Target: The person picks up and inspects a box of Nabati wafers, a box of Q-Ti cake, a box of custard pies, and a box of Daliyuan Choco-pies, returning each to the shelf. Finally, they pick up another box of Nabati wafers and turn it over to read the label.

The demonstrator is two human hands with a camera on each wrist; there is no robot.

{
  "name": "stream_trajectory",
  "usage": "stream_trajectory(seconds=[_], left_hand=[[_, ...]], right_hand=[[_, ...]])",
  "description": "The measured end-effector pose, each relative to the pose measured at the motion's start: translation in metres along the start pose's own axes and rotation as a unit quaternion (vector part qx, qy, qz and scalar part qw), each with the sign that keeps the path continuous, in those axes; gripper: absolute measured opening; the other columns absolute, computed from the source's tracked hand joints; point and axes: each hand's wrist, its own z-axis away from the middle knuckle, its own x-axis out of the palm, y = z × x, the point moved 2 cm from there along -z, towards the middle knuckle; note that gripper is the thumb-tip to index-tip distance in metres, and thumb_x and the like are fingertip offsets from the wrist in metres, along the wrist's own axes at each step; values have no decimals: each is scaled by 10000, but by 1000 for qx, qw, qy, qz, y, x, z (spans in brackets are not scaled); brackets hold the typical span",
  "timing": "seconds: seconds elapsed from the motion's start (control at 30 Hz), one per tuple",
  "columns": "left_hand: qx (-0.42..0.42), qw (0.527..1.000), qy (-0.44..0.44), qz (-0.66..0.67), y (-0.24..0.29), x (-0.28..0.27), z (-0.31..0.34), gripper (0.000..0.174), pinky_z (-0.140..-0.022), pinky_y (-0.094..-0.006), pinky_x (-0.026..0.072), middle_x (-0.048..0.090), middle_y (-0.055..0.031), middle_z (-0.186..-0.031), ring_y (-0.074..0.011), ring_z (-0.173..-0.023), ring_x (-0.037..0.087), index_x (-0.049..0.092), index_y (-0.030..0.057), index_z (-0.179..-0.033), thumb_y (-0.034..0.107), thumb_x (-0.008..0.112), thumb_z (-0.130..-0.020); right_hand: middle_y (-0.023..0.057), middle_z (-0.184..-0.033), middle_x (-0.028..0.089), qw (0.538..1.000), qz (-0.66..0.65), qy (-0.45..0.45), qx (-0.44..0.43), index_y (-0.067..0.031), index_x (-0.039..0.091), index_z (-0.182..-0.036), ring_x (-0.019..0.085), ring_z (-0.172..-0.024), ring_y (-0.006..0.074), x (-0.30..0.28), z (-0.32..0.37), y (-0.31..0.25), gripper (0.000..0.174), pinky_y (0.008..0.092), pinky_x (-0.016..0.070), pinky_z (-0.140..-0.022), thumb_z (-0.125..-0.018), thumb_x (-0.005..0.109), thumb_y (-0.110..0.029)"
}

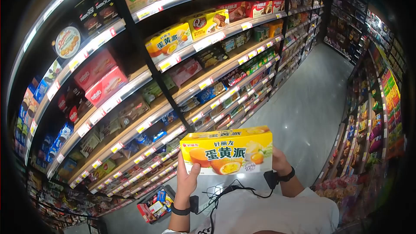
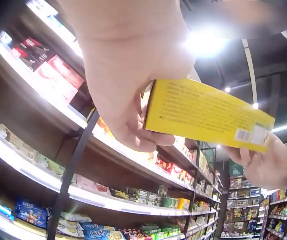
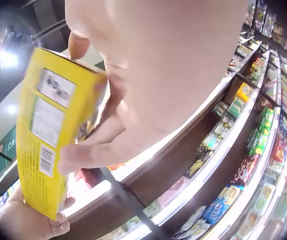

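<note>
A yellow box with egg and pie pictures is held upright in front of the chest, its front towards the head camera. The left hand grips its left end, thumb on the front face. At the opposite end the right hand holds on, mostly behind the box. In the left wrist view the left hand curls round one end of the box, whose printed side and barcode show. The right wrist view has the right hand pinching the box near its barcode.
Shelves of boxed snacks run along the left, with similar yellow boxes on one. A basket with colourful packages stands on the floor below. The grey aisle floor stretches ahead; more shelves stand at the right.
</note>
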Motion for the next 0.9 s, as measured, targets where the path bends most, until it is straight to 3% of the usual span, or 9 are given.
stream_trajectory(seconds=[0.07, 0.17, 0.47, 0.7, 0.83, 0.9], left_hand=[[31, 998, 12, -48, -8, 13, -22, 833, -1186, -401, 379, 527, -191, -1502, -279, -1380, 524, 317, -31, -1601, 359, 738, -998], [39, 995, 1, -88, -17, 31, -47, 891, -1196, -411, 380, 497, -203, -1528, -293, -1415, 509, 272, -15, -1623, 291, 785, -961], [53, 996, -14, -73, -43, 37, -121, 938, -1166, -443, 440, 478, -215, -1562, -305, -1404, 540, 269, 9, -1636, 244, 827, -919], [118, 991, 24, -60, -52, 7, -212, 988, -1153, -437, 453, 497, -214, -1550, -300, -1378, 564, 242, 2, -1650, 294, 834, -915], [168, 976, 72, -116, -36, -17, -269, 996, -1186, -438, 411, 446, -221, -1582, -307, -1434, 500, 226, -1, -1654, 364, 812, -935], [149, 974, 113, -128, -35, -29, -292, 963, -1200, -464, 372, 416, -248, -1593, -347, -1462, 459, 262, -30, -1634, 454, 755, -962]], right_hand=[[149, -1609, 452, 993, -43, 14, -105, 3, 220, -1653, 487, -1452, 243, -10, -13, -9, 881, 391, 371, -1219, -1010, 664, -404], [145, -1585, 466, 984, 79, 54, -149, 6, 184, -1653, 488, -1441, 221, -55, -23, 11, 838, 377, 378, -1205, -1044, 642, -341], [101, -1405, 627, 973, 129, 139, -129, 25, 468, -1514, 611, -1263, 178, -74, -93, -33, 640, 341, 464, -1102, -972, 762, -149], [101, -1392, 630, 955, 187, 128, -192, 43, 490, -1494, 597, -1269, 180, -73, -201, -68, 633, 341, 442, -1111, -974, 774, -180], [102, -1395, 628, 945, 218, 92, -223, 46, 471, -1514, 585, -1287, 190, -66, -280, -106, 668, 342, 439, -1114, -982, 773, -222], [102, -1397, 627, 940, 234, 57, -241, 45, 465, -1519, 589, -1280, 194, -61, -320, -124, 676, 341, 448, -1103, -986, 770, -236]])
